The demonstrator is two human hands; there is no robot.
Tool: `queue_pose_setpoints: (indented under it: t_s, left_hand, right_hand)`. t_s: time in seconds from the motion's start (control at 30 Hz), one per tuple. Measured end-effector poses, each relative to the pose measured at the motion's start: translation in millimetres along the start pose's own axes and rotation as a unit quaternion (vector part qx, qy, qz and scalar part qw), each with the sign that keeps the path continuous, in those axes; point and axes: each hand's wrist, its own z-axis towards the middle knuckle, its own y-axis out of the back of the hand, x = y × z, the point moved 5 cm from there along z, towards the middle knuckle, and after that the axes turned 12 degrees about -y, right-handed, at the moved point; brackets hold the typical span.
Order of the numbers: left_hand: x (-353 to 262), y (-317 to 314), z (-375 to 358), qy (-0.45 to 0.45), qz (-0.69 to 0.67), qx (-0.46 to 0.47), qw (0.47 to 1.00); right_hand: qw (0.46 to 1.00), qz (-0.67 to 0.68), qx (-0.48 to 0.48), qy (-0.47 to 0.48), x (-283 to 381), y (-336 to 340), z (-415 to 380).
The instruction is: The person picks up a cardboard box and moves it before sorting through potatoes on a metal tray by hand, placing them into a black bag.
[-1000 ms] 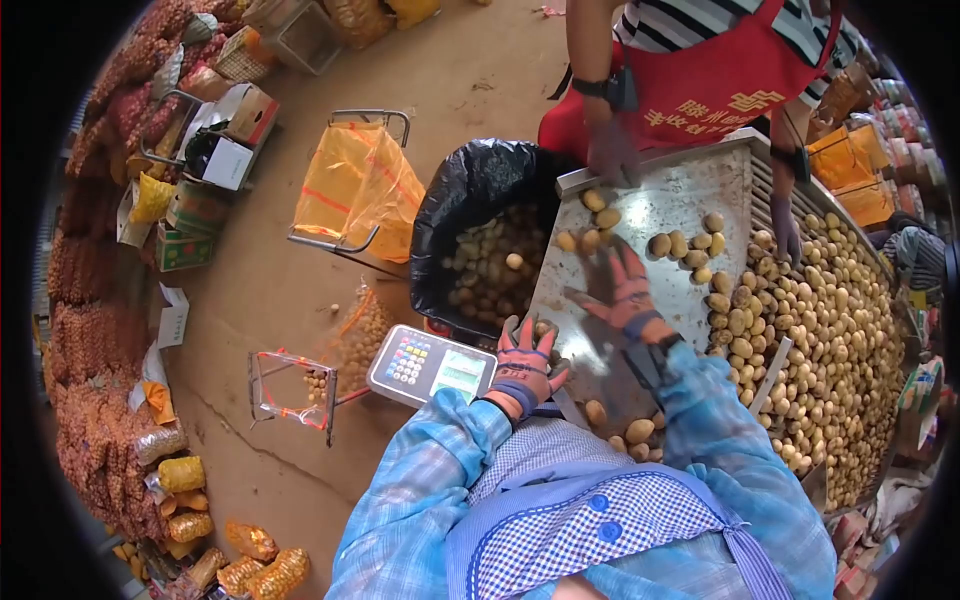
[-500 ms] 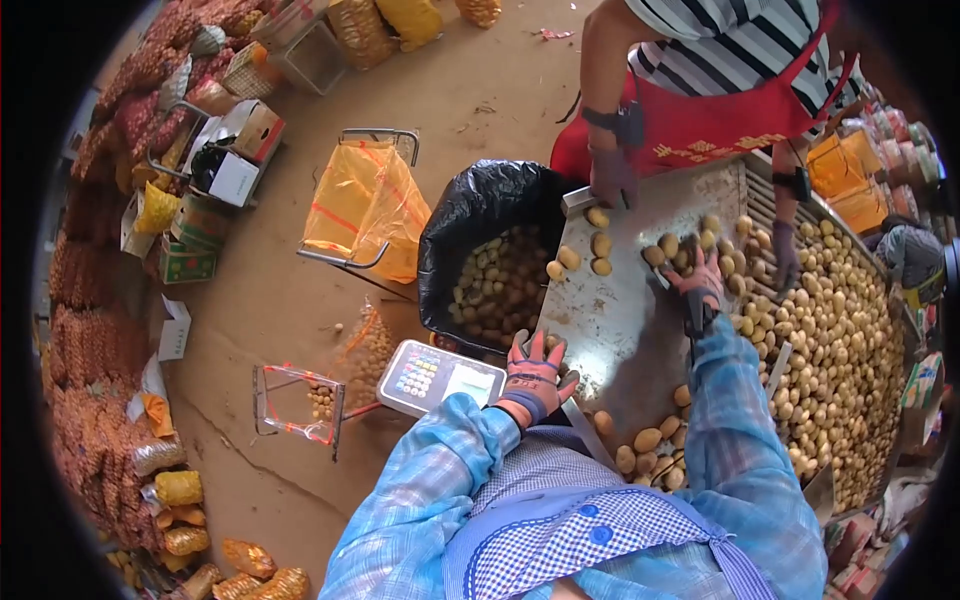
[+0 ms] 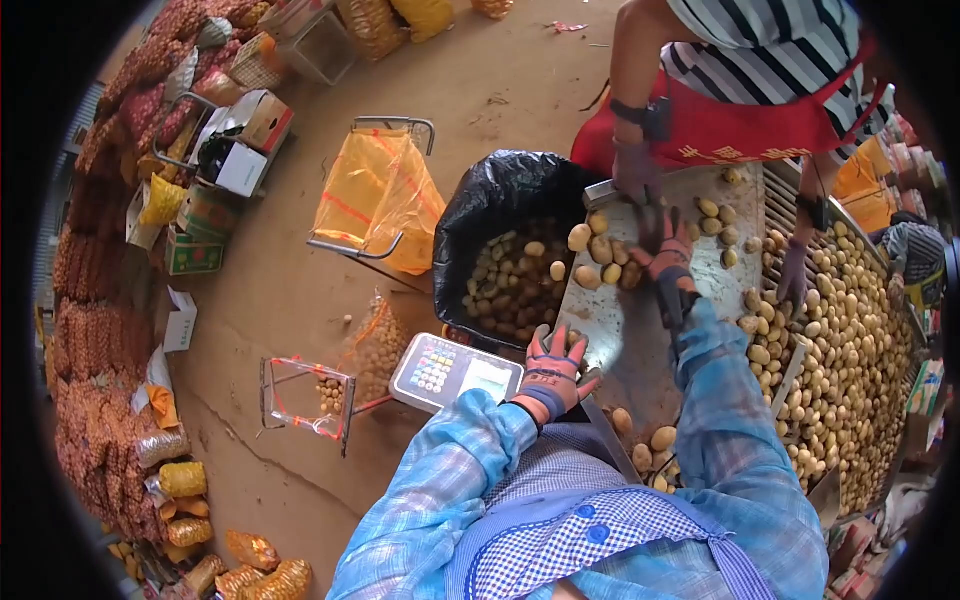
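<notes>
My left hand (image 3: 555, 372), in a grey and pink glove, lies with fingers spread at the near left edge of the metal chute (image 3: 632, 340). My right hand (image 3: 667, 252), gloved too, is flat on the chute with fingers apart, just right of a cluster of potatoes (image 3: 590, 276). These sit at the chute's left edge, beside a container lined with a black plastic bag (image 3: 462, 215). One potato (image 3: 557, 271) is at the lip over the bag, and many more lie inside it. Neither hand grips anything.
Across the chute, a person in a red apron (image 3: 730, 135) has one gloved hand (image 3: 637, 172) near mine and the other (image 3: 793, 270) over the potato pile (image 3: 840, 370). A scale display (image 3: 455, 375), an orange bag on a frame (image 3: 375, 195) and a wire stand (image 3: 307, 400) are left.
My right hand has swept leftward across the chute, and potatoes have moved with it to the bag's side. One potato is now at the lip. My left hand stays by the edge.
</notes>
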Motion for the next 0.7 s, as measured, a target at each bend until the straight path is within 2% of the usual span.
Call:
queue_pose_setpoints:
  t_s: [0.07, 0.17, 0.2, 0.37, 0.43, 0.47, 0.57, 0.7]
  left_hand:
    - [-0.4, 1.0, 1.0, 0.004, 0.007, 0.027, 1.0]
    - [-3.2, 5.8, 1.3, 0.014, 0.006, 0.043, 0.999]
    - [-3.0, 4.3, 1.0, 0.013, 0.006, 0.037, 0.999]
    - [-3.7, 5.6, 1.8, 0.005, 0.003, 0.022, 1.0]
    - [-4.0, 4.9, 2.3, 0.004, 0.007, 0.018, 1.0]
    - [-4.2, 3.7, 2.6, 0.002, 0.009, -0.006, 1.0]
    - [-3.1, 1.6, 2.0, -0.003, 0.007, -0.012, 1.0]
    - [-3.9, 2.5, 0.9, -0.008, -0.002, -0.024, 1.0]
  right_hand:
    - [0.999, -0.004, 0.015, -0.04, -7.7, -9.0, 16.8]
    - [0.991, 0.108, -0.044, -0.061, 1.4, -43.4, 12.9]
    - [0.991, 0.11, -0.011, -0.08, 7.6, -46.9, 5.7]
    - [0.97, 0.228, -0.008, 0.082, 48.1, -63.4, -52.1]
    - [0.981, 0.171, 0.067, 0.066, 63.3, -72.1, -83.8]
    - [0.968, 0.199, 0.111, 0.108, 77.3, -59.7, -93.8]
    - [0.96, 0.201, 0.14, 0.133, 77.8, -55.3, -101.9]
    - [0.983, 0.173, -0.014, 0.062, 39.4, -45.1, -56.3]
